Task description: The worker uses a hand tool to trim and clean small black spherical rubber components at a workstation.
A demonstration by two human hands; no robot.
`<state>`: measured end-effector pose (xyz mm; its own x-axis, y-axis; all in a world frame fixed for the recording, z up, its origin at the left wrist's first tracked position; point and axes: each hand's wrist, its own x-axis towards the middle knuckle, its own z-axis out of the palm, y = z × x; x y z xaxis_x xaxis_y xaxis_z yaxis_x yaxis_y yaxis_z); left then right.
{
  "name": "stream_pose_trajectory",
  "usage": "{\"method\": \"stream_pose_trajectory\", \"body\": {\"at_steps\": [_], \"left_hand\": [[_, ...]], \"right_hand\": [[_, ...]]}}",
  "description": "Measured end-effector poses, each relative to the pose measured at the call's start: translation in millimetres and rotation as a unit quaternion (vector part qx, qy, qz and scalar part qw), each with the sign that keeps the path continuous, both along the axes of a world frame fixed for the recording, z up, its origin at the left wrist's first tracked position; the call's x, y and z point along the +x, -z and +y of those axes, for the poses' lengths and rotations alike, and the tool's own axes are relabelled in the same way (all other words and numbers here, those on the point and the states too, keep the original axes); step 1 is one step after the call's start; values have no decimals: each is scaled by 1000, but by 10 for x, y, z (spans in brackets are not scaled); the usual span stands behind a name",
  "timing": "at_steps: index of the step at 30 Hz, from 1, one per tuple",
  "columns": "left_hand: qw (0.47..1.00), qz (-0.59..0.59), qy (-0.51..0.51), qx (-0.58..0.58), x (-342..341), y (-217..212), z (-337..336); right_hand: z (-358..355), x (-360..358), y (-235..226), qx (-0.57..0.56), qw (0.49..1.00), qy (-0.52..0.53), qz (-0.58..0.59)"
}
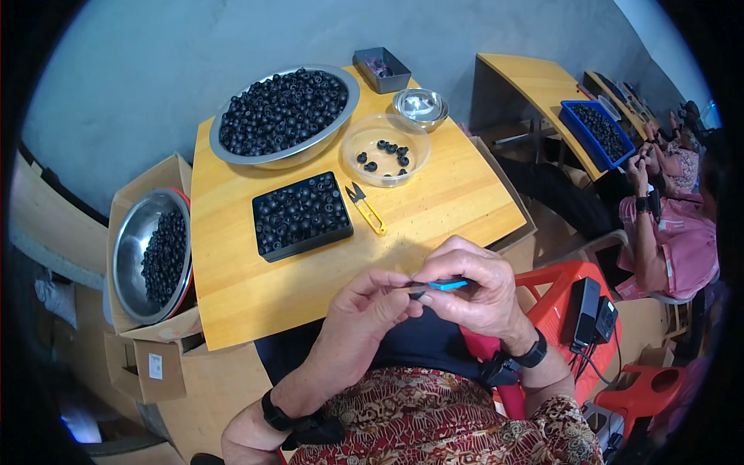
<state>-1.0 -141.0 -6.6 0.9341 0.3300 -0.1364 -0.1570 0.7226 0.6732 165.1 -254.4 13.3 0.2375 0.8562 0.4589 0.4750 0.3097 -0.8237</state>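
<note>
Both hands meet in front of my body, just off the table's near edge. My right hand (477,291) is closed round a slim blue-handled tool (448,284), whose thin tip points toward the other hand. Fingers of my left hand (372,306) pinch a small black part (418,292), mostly hidden by the fingertips. Beyond them on the table lie yellow thread snips (366,209), next to a black tray (304,254) full of round black parts. Several such parts lie in a clear round plastic tub (424,163).
On the wooden table (465,198), a large metal bowl (353,97) heaped with black parts stands far left, with a small metal bowl (422,107) and grey bin (397,80) behind. Another metal bowl (128,267) sits left, a red stool (554,310) right. Co-workers (674,256) sit far right.
</note>
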Motion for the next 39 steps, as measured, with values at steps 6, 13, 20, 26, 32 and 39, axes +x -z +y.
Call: {"method": "stream_pose_trajectory", "body": {"at_steps": [6,13,20,26,32,39], "left_hand": [[976,26,-112,187,64,33,-55],[986,27,-70,148,25,26,-3],[989,35,-80,123,43,49,14],[988,9,-81,132,40,58,9],[981,46,-81,173,31,9,-17],[982,35,-89,165,29,10,-45]], "right_hand": [[16,-81,1,19,998,45,-42],[-2,-69,7,14,999,29,-24],[-8,-49,25,13,999,25,-42],[-8,-77,-9,48,988,85,-121],[-114,-102,-12,100,935,150,-305],[-98,-106,40,125,907,153,-371]]}}
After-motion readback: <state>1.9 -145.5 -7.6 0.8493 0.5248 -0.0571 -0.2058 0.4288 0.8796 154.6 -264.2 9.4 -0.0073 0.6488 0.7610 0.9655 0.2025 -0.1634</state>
